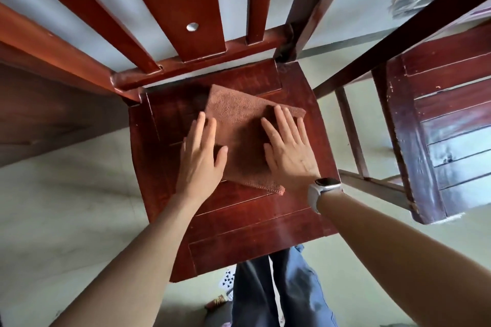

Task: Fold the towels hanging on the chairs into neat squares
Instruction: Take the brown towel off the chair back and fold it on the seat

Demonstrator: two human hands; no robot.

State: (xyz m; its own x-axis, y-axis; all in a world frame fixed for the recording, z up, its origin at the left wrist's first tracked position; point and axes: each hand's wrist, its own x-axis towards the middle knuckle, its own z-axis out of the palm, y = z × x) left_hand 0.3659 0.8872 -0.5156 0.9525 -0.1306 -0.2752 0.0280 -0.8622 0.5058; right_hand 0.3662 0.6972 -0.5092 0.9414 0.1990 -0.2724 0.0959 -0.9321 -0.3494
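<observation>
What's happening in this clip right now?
A person is folding a brown towel on the seat of a red-brown wooden chair. The towel is already folded into a small, roughly square shape, lying at an angle on the seat. Both hands are laid flat on it with straight fingers: the left hand on its left edge, partly on the seat, and the right hand, with a watch on its wrist, on its right side. A second chair stands to the right.

Soft even daylight, glare on the second chair (451,151) (edges bowed)
</observation>
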